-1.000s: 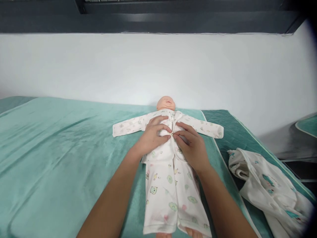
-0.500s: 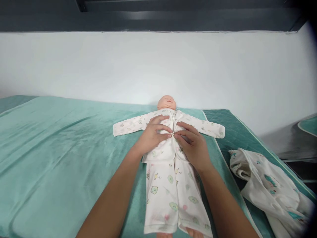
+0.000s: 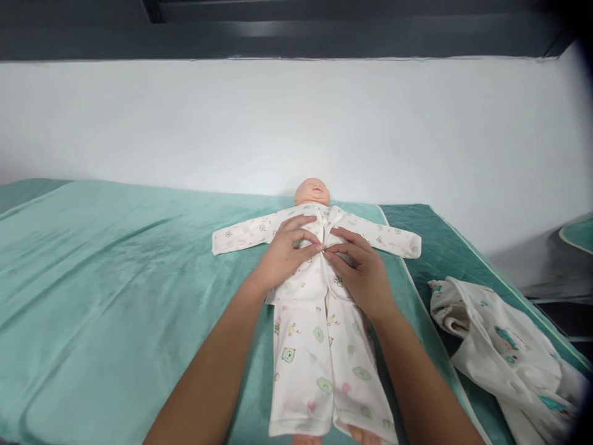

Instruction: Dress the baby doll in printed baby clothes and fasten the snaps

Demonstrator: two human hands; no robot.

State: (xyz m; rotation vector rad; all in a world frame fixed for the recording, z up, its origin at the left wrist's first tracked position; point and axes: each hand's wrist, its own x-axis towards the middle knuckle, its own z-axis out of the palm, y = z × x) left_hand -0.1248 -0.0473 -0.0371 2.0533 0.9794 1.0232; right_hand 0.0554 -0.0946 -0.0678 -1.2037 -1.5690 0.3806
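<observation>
A baby doll (image 3: 312, 191) lies on its back on a teal mat (image 3: 115, 278), dressed in a white printed top (image 3: 241, 232) and matching trousers (image 3: 319, 364). My left hand (image 3: 285, 253) rests on the doll's chest, its fingertips pinching the left front edge of the top. My right hand (image 3: 359, 269) meets it at the middle of the chest, fingers pinched on the right front edge. The sleeves are spread out to both sides. The doll's bare feet show at the bottom edge.
A crumpled white garment (image 3: 500, 352) with teal prints lies on a darker teal mat (image 3: 440, 247) to the right. A white wall (image 3: 296, 123) stands just behind the doll's head. A further mat corner (image 3: 577, 235) shows at far right.
Both hands stay pinched at the middle of the doll's chest; the fingertips have shifted only slightly. Nothing else has moved.
</observation>
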